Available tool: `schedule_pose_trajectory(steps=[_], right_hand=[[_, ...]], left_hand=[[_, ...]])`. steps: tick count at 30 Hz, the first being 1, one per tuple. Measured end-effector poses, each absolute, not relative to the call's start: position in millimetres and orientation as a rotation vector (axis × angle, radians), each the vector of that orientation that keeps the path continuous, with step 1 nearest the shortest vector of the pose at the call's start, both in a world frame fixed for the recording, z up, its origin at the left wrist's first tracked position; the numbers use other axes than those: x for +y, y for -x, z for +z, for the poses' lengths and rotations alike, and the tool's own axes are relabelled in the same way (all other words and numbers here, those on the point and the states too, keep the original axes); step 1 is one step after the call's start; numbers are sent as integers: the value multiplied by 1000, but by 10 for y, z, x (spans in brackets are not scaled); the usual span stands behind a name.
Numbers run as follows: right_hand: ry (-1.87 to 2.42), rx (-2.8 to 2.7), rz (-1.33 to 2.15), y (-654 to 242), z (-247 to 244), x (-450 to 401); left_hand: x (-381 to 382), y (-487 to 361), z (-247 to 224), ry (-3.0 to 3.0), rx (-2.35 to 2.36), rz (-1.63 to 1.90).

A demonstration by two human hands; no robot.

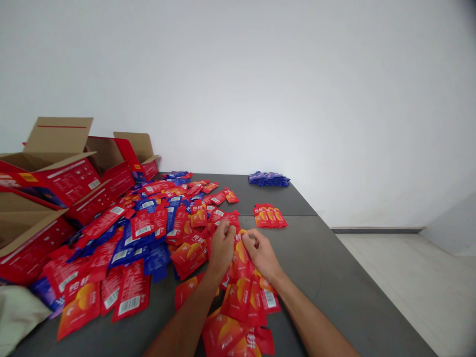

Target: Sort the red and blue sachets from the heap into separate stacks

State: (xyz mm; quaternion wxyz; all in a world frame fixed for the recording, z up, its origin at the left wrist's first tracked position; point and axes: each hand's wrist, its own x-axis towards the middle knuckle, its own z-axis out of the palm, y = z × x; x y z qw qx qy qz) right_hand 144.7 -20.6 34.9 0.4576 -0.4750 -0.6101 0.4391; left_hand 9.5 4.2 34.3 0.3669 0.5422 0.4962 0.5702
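Note:
My left hand and my right hand are close together over the table, fingers curled in. Between them is a red packet with an orange fruit picture, its upper edges pinched from both sides. Below the hands, between my forearms, lie several more red packets, overlapping one another. Just left of my left hand spreads a loose pile of red packets and blue packets. Beyond my right hand, a short overlapping row of red packets lies flat.
A stack of blue packets rests at the far end of the dark table. Opened red cardboard boxes stand along the left side, flaps up. A pale cloth is at the lower left. The white wall rises behind.

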Motion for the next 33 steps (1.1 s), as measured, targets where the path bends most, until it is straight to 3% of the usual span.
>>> schedule_pose_trajectory(steps=[6, 9, 14, 21, 33], right_hand=[[1068, -1768, 1415, -1450, 350, -291], [1116, -1681, 1373, -1454, 305, -246], [1165, -1448, 1288, -1494, 258, -122], [1193, -1110, 1339, -1498, 144, -33], [1484, -1266, 754, -1798, -246, 491]], left_hand=[[157, 99, 326, -1287, 1304, 1556], [163, 96, 306, -1215, 1305, 1522], [135, 1, 194, -1198, 1200, 1178], [207, -14, 72, -1247, 1174, 1193], [169, -45, 4, -1799, 1442, 950]])
